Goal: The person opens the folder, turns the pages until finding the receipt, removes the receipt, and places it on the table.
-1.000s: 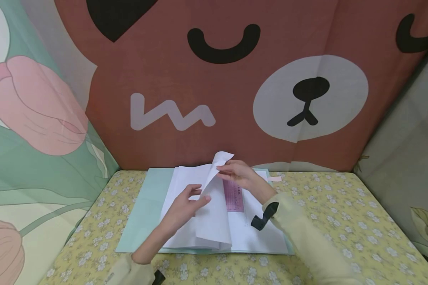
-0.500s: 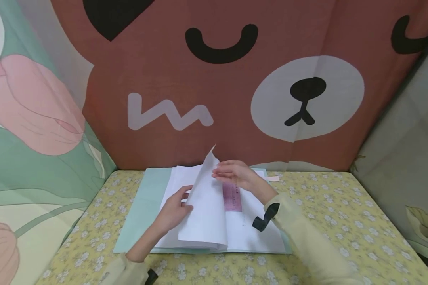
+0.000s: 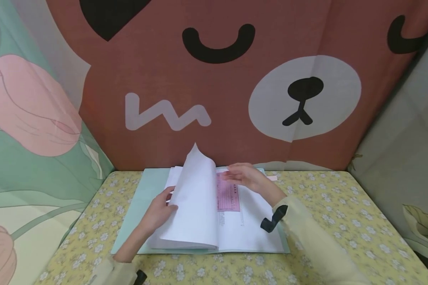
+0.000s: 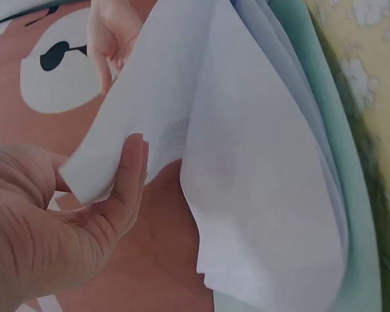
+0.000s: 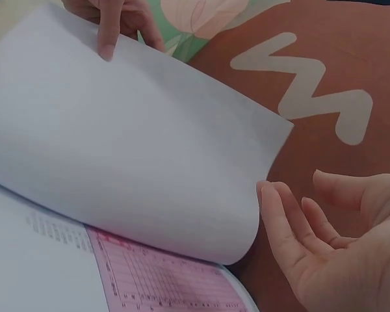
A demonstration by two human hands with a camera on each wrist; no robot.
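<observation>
A pale green folder (image 3: 130, 221) lies spread on the table with white sheets in it. My left hand (image 3: 159, 211) pinches the outer edge of a lifted white page (image 3: 192, 198) between thumb and fingers; the left wrist view shows the thumb (image 4: 133, 172) on one face. The page stands bowed, its far corner raised. My right hand (image 3: 247, 178) is beside its far edge, fingers loosely extended and holding nothing; in the right wrist view the fingertips are very near or touching the page. A pink printed form (image 3: 229, 198) is exposed on the right-hand sheet (image 3: 255, 233).
The table has a yellow floral cloth (image 3: 328, 221). A brown bear-print curtain (image 3: 157, 150) hangs right behind the folder. A pale pink tab (image 3: 272, 178) sticks out at the folder's right edge. Black straps (image 3: 274, 219) hang at the wrists.
The lifted page has swung left with my left hand, uncovering more of the pink form. My right hand has come off the page's far edge and shifted slightly right, its fingers looser.
</observation>
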